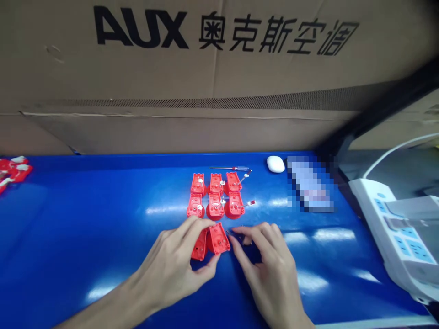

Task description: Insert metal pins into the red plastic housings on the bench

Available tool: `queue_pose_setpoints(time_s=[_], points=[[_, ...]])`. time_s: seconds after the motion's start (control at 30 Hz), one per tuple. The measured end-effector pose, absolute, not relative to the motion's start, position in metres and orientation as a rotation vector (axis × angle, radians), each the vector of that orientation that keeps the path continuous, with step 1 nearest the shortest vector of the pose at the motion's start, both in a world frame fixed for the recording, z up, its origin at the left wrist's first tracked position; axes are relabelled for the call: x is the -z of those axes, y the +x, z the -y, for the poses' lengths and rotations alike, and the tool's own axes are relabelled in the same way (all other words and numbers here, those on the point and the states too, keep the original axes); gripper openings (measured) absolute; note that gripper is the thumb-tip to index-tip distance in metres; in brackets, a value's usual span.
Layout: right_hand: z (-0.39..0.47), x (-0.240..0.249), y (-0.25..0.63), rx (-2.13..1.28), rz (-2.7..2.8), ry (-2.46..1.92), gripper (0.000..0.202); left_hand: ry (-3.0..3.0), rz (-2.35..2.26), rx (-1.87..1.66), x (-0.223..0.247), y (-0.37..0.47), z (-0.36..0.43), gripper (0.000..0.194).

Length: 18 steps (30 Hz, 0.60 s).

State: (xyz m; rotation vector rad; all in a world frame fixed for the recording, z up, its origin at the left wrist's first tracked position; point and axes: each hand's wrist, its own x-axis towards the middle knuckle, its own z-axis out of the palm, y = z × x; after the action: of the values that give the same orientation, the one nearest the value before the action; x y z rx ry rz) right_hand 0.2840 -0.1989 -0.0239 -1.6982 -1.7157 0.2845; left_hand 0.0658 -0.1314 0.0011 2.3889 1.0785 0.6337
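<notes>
My left hand (178, 256) grips a red plastic housing (218, 238) between thumb and fingers, its open side facing up. Close against it, partly behind my left fingers, is a second red housing (199, 249). My right hand (265, 260) is just right of the held housing, thumb and fingers drawn together in a pinch. Whatever small thing is between those fingertips is too dark and tiny to name. Beyond my hands, several more red housings (215, 204) stand in two rows, with small white-tipped parts on them.
A small screwdriver (236, 169) lies behind the rows. To its right are a white rounded case (275, 164) and a pixelated phone-like object (310, 183). A white power strip (394, 228) is at the right edge. Red and white pieces (13, 171) lie far left on the blue table (103, 219); a cardboard box (206, 77) rises behind.
</notes>
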Motion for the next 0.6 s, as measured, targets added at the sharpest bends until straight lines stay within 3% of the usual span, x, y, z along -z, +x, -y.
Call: queue_pose_setpoints(time_s=[0.6], points=[[0.191,0.026,0.27,-0.116,1.641,-1.86,0.012,2.414,-1.098,-0.654,-0.004,0.067,0.132,0.047]])
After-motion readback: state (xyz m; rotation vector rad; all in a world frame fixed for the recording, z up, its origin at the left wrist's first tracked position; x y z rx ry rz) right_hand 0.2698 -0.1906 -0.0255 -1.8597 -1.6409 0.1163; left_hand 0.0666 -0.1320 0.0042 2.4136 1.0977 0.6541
